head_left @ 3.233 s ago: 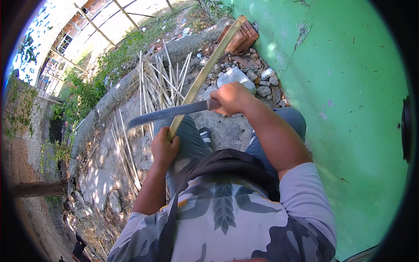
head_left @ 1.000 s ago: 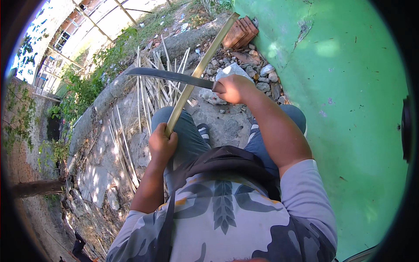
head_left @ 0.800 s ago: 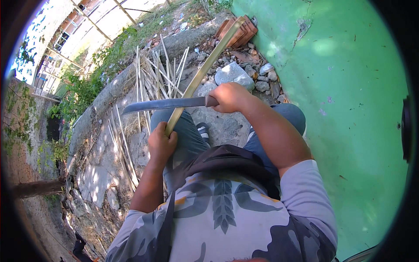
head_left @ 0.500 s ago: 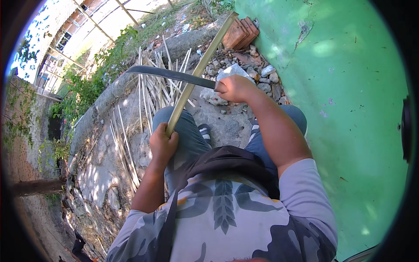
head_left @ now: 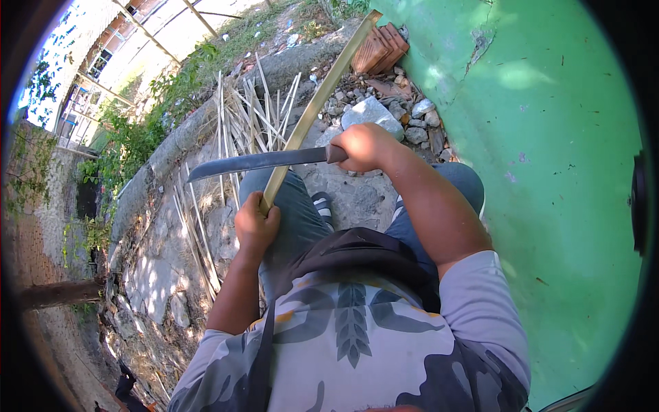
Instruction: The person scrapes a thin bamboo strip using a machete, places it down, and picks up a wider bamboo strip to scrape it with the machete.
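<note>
My left hand [head_left: 257, 225] is closed round the lower end of a long, flat, pale yellow-green strip, seemingly split bamboo [head_left: 318, 106]. The strip slants up and away to the right, over my left knee. In my right hand [head_left: 366, 147] is the brown handle of a machete [head_left: 257, 162], its long dark blade pointing left. The blade crosses the strip a short way above my left fist; whether the edge bites into it I cannot tell. Several thin pale strips [head_left: 237, 123] lie in a loose pile beyond my left knee, and more [head_left: 195, 237] lie to the left.
Stacked reddish hollow bricks [head_left: 379, 49] stand at the far end, beside rubble and a pale stone block [head_left: 373, 117]. A green wall or floor surface [head_left: 549, 206] fills the right side. Green plants [head_left: 130, 154] and a low stone edge [head_left: 161, 161] run along the left.
My right hand has drawn the machete nearer along the strip, toward my left fist, and its tip has dropped lower. My left hand stays about where it was.
</note>
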Demonstrator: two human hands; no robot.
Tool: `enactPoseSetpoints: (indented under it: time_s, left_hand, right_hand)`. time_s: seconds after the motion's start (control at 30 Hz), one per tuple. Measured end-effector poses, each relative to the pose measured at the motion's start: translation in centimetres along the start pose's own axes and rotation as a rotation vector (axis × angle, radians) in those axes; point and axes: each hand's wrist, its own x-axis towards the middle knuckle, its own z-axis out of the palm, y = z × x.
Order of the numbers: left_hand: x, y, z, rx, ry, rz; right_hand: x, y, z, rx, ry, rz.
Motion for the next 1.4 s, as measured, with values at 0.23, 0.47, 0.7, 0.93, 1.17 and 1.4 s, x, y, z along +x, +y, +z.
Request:
enactPoseSetpoints:
  time_s: [0.23,0.47,0.7,0.93,1.17,1.4]
  left_hand:
    - [0.2,0.2,-0.2,0.004,0.0,0.007]
    - [0.3,0.7,-0.5,0.017,-0.046,-0.032]
    - [0.0,-0.4,0.1,0.014,-0.002,0.019]
    - [0.2,0.4,-0.5,-0.024,-0.032,0.035]
    - [0.2,0.1,-0.3,-0.021,-0.027,-0.015]
    - [0.2,0.3,-0.3,0.0,-0.017,0.025]
  right_hand:
    - [-0.1,3.0,1.0,0.115,0.233,0.022]
    - [-0.2,1.4,1.0,0.144,0.179,-0.069]
    - [0.0,-0.3,1.8,-0.01,0.153,-0.139]
    - [-0.1,1.8,0.9,0.043,0.137,-0.069]
    - [-0.5,0.3,-0.2,0.075,0.091,0.002]
    - [-0.2,-0.7,-0.1,-0.017,0.042,-0.027]
